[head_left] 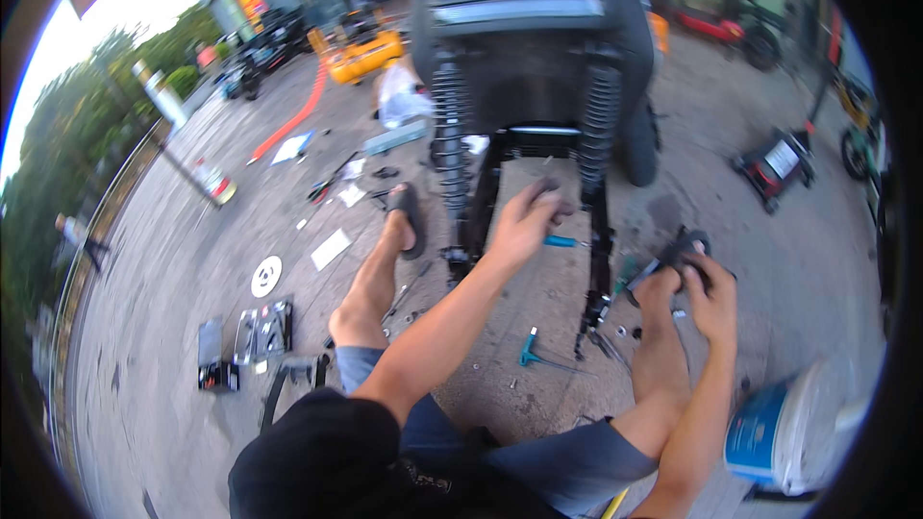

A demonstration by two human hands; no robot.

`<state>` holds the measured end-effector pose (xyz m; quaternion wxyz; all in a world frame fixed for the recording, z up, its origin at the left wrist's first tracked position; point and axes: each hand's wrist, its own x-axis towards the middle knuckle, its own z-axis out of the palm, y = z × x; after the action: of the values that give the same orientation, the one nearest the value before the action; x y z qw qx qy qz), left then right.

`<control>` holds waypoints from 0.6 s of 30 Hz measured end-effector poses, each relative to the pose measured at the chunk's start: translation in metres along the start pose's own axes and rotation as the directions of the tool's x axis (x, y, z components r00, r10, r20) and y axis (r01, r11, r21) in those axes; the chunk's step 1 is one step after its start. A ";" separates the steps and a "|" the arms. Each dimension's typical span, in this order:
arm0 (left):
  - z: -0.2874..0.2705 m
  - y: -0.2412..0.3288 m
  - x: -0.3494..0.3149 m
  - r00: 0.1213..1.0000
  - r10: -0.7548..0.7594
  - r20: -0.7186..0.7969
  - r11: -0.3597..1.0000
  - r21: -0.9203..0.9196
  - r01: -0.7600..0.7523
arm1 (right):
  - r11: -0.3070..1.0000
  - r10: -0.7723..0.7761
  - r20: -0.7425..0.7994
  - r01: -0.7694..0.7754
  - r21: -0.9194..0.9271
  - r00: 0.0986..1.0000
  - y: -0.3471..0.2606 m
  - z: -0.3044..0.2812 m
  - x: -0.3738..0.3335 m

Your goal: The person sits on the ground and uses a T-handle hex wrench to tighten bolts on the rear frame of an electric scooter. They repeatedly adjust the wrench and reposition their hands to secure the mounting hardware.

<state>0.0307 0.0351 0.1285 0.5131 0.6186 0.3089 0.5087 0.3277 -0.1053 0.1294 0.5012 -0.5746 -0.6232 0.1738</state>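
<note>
Scooter cut off at the top edge, upper body out of sight. Left hand wrapped over something small, unreadable under the fingers. Right hand covering part of a dark piece beside the foot. Blue-and-white bucket smeared at the rim. Tiny bits around the T-handle wrench too small to name.

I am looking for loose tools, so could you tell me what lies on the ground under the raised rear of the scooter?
Under the scooter, a blue-handled tool lies by the left hand. A teal T-handle wrench lies nearer. The frame rails hide the ground beneath them.
</note>
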 end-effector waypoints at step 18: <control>0.016 -0.196 -0.105 0.822 -0.552 -0.142 0.832 -0.030 0.554 | 0.990 0.074 0.044 -0.068 -0.126 0.996 0.020 -0.005 0.002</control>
<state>0.0421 -0.0097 -0.0894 0.6107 0.4674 0.5144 0.3795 0.3431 -0.1001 0.1167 0.4425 -0.6221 -0.6241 0.1663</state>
